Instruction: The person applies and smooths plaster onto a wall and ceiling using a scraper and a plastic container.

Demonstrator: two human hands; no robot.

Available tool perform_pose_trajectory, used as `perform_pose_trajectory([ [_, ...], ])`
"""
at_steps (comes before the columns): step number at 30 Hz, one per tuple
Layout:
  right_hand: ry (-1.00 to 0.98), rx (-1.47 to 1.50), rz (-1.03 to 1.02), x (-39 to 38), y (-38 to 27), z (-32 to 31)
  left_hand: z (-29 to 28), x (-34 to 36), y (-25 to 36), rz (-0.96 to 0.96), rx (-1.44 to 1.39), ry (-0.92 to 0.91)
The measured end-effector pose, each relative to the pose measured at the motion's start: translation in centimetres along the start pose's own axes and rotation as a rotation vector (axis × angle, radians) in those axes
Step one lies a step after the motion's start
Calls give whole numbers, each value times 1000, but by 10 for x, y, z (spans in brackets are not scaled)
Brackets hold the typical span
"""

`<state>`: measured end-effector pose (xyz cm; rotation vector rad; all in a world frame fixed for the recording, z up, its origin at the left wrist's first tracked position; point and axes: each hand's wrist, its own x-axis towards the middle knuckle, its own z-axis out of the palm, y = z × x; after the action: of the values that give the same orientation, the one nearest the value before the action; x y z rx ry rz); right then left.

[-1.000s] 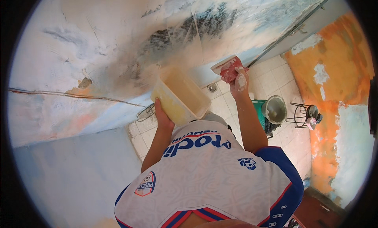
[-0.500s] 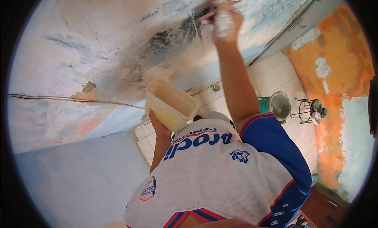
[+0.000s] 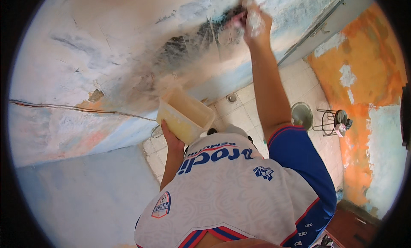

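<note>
My left hand (image 3: 172,138) is closed on the near side of a yellowish rectangular plastic tub (image 3: 180,123), held tilted beside the wall with its open top facing up. White paste smears its rim and inside. Up at the wall, my right hand (image 3: 259,27), coated with white paste, is closed on a flat pinkish-red scraper (image 3: 236,21). Motion blurs the scraper, and the fingers partly hide it. It lies against or very close to a dark, rough patch (image 3: 184,44) on the pale painted wall (image 3: 124,16).
A thin cable (image 3: 85,109) runs along the wall to the left of the tub. On the tiled floor (image 3: 239,119) stand a grey bucket (image 3: 302,116) and a black stool (image 3: 327,123) with small things on it. An orange patched wall (image 3: 368,55) rises at the right.
My right hand and the scraper have moved a little to the right and slightly downward along the wall. The tub in my left hand has barely moved.
</note>
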<state>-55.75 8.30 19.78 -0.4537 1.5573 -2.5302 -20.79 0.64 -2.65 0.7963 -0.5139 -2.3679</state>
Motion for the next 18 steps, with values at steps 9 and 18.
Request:
perform_pose_trajectory([
  [9,-44,253,-17,-36,50,-102,-6,-8,-7,21,17,113],
  [18,196,-354,799,-52,326,-258,-16,-13,0,-15,13,128],
])
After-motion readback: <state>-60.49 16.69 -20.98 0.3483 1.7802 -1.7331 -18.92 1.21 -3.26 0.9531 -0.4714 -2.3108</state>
